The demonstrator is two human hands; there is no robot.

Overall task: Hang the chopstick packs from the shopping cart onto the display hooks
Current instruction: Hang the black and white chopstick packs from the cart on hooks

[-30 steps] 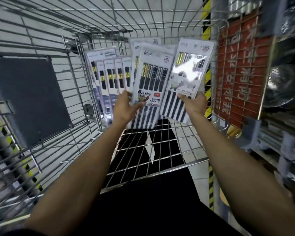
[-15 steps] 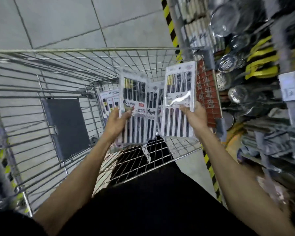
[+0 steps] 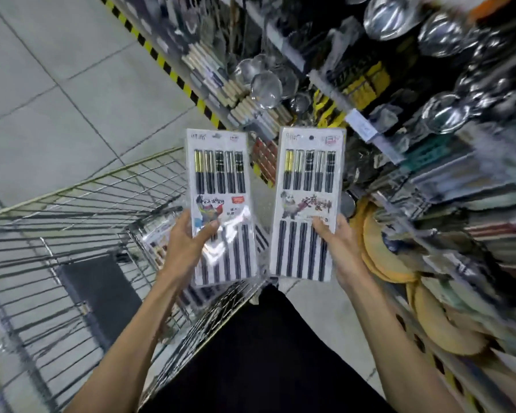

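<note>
Two flat chopstick packs are held upright, side by side, above a wire cart (image 3: 81, 204). Each is a white card under glossy clear film, with five dark pairs in a row, their tops banded gold or silver, and a cartoon label across the middle. The left hand (image 3: 188, 248) grips the left pack (image 3: 221, 180) at its lower left edge, thumb on the front. The right hand (image 3: 340, 251) grips the right pack (image 3: 309, 180) at its lower right edge in the same way. The fingers behind are hidden. Edges of further packs show behind the left pack, but how many cannot be told. The label print is unreadable. The shelves (image 3: 429, 162) at right are smeared by motion.
</note>
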